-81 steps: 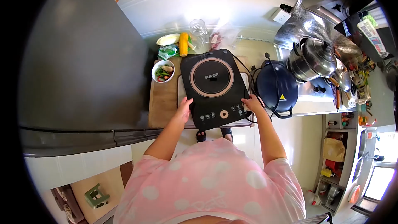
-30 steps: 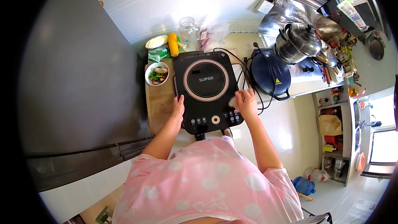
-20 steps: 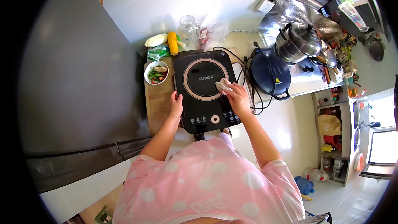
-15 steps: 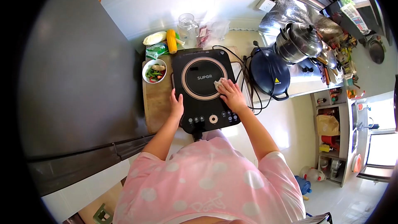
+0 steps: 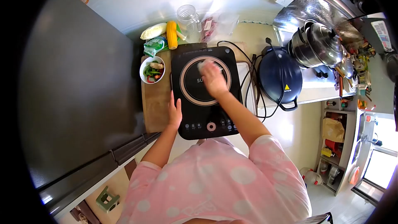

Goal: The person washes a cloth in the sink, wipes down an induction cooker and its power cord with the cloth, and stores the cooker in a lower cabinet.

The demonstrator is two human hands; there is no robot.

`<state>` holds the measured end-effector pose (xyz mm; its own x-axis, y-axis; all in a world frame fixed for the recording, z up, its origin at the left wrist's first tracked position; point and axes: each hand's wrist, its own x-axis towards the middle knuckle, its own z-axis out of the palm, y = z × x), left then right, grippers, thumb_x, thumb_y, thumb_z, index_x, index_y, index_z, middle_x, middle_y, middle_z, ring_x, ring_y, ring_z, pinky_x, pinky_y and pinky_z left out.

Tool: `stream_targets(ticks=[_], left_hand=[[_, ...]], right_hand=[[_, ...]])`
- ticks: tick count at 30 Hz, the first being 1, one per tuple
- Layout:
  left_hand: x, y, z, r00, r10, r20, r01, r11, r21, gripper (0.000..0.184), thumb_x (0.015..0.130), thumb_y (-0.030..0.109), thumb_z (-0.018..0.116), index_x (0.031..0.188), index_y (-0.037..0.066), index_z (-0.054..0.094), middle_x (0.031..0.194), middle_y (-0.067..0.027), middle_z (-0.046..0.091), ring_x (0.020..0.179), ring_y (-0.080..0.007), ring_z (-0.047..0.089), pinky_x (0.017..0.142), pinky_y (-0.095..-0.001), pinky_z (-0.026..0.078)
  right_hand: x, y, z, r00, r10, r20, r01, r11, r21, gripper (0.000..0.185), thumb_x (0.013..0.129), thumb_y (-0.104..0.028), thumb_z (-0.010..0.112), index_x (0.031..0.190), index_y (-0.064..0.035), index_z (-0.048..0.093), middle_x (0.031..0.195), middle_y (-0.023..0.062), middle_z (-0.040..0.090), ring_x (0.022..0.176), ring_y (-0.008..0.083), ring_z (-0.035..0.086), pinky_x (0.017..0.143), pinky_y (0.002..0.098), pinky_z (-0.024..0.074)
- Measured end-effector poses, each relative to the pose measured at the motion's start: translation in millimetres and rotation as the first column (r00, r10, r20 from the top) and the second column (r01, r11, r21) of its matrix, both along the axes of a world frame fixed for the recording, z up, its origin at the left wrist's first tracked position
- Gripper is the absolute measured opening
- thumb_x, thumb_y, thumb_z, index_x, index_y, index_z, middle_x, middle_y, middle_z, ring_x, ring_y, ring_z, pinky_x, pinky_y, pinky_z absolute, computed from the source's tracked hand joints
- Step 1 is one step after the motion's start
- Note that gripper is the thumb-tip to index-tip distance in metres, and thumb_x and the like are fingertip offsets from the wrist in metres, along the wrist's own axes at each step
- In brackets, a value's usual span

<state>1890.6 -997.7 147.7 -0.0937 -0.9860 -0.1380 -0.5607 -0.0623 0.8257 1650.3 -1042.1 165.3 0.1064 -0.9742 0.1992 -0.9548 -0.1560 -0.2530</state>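
Note:
A black induction cooktop (image 5: 190, 114) with a pinkish ring extends past the counter's front edge. My right hand (image 5: 213, 79), blurred by motion, presses a whitish cloth (image 5: 204, 64) on the upper part of the ring and partly covers the lettering. At the cooktop's left edge rests my left hand (image 5: 174, 111), thumb and fingers apart, fingers pointing away from me. A wooden board (image 5: 155, 108) lies beneath and to the left. On it stands a white bowl (image 5: 143, 74) of cut green and red vegetables.
Corn (image 5: 171, 35), a green packet (image 5: 154, 46) and a glass jug (image 5: 188, 20) stand behind. Right of the cooktop are black cables, a dark blue round appliance (image 5: 275, 74) and steel pots (image 5: 306, 49). A dark grey cabinet surface (image 5: 83, 79) borders the left.
My right hand took up the cloth and moved it from the ring's right side up and left across the cooktop. My left hand stays at the left edge. The view has shifted slightly.

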Motion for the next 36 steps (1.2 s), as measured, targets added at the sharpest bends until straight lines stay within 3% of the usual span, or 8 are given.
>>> stream_targets(ticks=[3, 8, 11, 15, 17, 21, 28, 36], left_hand=[[-1.2, -3.2, 0.4, 0.997, 0.003, 0.081, -0.001, 1.000, -0.025, 0.054, 0.098, 0.029, 0.046, 0.145, 0.008, 0.030, 0.140, -0.0225, 0.042, 0.127, -0.0363, 0.041, 0.106, -0.0401, 0.032], [3.2, -4.2, -8.1, 0.999, -0.025, 0.032, 0.027, 0.997, -0.073, 0.052, 0.098, 0.026, 0.047, 0.144, 0.006, 0.031, 0.140, -0.0209, 0.041, 0.129, -0.0344, 0.040, 0.107, -0.0391, 0.031], [0.1, -2.7, -4.9, 1.000, -0.004, -0.006, 0.004, 0.998, -0.059, 0.052, 0.098, 0.025, 0.047, 0.143, 0.005, 0.032, 0.140, -0.0199, 0.041, 0.130, -0.0331, 0.039, 0.108, -0.0384, 0.029], [1.6, -1.2, -12.3, 0.999, 0.010, -0.039, -0.014, 0.995, -0.097, 0.053, 0.097, 0.028, 0.048, 0.143, 0.007, 0.032, 0.137, -0.0227, 0.044, 0.126, -0.0377, 0.043, 0.105, -0.0404, 0.034], [2.1, -0.7, -14.4, 0.999, 0.018, -0.038, -0.020, 0.997, -0.072, 0.053, 0.097, 0.028, 0.048, 0.143, 0.007, 0.032, 0.137, -0.0227, 0.044, 0.127, -0.0376, 0.043, 0.105, -0.0403, 0.033], [2.9, 0.8, -14.3, 1.000, 0.023, -0.011, -0.023, 0.999, -0.024, 0.053, 0.098, 0.033, 0.046, 0.142, 0.005, 0.033, 0.137, -0.0229, 0.045, 0.126, -0.0367, 0.043, 0.105, -0.0394, 0.034], [-4.1, 2.6, 3.3, 0.997, 0.052, -0.054, -0.048, 0.996, 0.072, 0.057, 0.097, 0.037, 0.047, 0.140, 0.002, 0.034, 0.136, -0.0235, 0.045, 0.126, -0.0370, 0.044, 0.105, -0.0391, 0.034], [-2.5, 2.8, -4.9, 0.995, 0.060, -0.084, -0.059, 0.998, 0.019, 0.061, 0.096, 0.036, 0.050, 0.139, -0.003, 0.034, 0.136, -0.0267, 0.044, 0.127, -0.0372, 0.043, 0.106, -0.0383, 0.033]], right_hand=[[34.2, 20.3, -6.3, 0.966, 0.174, 0.192, -0.154, 0.982, -0.113, 0.040, 0.091, -0.021, 0.050, 0.128, -0.0066, 0.051, 0.140, 0.0129, 0.043, 0.133, 0.0291, 0.036, 0.112, 0.0412, 0.0264], [25.9, 48.2, 22.1, 0.821, 0.334, 0.463, -0.313, 0.942, -0.123, 0.015, 0.080, -0.013, 0.063, 0.093, -0.0066, 0.057, 0.117, 0.0092, 0.057, 0.118, 0.0289, 0.050, 0.103, 0.0405, 0.0373], [11.0, 59.2, 29.2, 0.787, 0.406, 0.464, -0.374, 0.913, -0.164, 0.017, 0.076, -0.008, 0.064, 0.091, -0.0063, 0.056, 0.111, 0.0092, 0.058, 0.109, 0.0294, 0.053, 0.097, 0.0402, 0.0419], [-17.9, 71.1, 31.8, 0.819, 0.326, 0.473, -0.293, 0.945, -0.146, 0.022, 0.070, 0.001, 0.062, 0.090, -0.0058, 0.058, 0.107, 0.0098, 0.059, 0.104, 0.0305, 0.055, 0.090, 0.0398, 0.0468], [-34.7, 67.0, 20.1, 0.868, 0.161, 0.470, -0.045, 0.968, -0.248, 0.022, 0.070, 0.003, 0.060, 0.090, -0.0050, 0.059, 0.107, 0.0103, 0.059, 0.104, 0.0319, 0.055, 0.089, 0.0397, 0.0473], [-65.2, 60.4, 9.5, 0.930, -0.171, 0.324, 0.219, 0.969, -0.118, 0.027, 0.083, -0.001, 0.053, 0.109, -0.0044, 0.059, 0.127, 0.0146, 0.051, 0.121, 0.0338, 0.046, 0.100, 0.0394, 0.0409], [-83.2, 9.0, -17.8, 0.908, -0.402, 0.118, 0.404, 0.915, 0.008, 0.057, 0.090, -0.028, 0.053, 0.138, -0.0017, 0.037, 0.149, 0.0165, 0.028, 0.140, 0.0356, 0.022, 0.113, 0.0447, 0.0199], [-48.0, -57.3, -11.0, 0.978, -0.206, 0.022, 0.205, 0.978, 0.025, 0.062, 0.091, -0.040, 0.052, 0.142, -0.0093, 0.036, 0.152, 0.0115, 0.024, 0.142, 0.0305, 0.019, 0.112, 0.0500, 0.0173]])
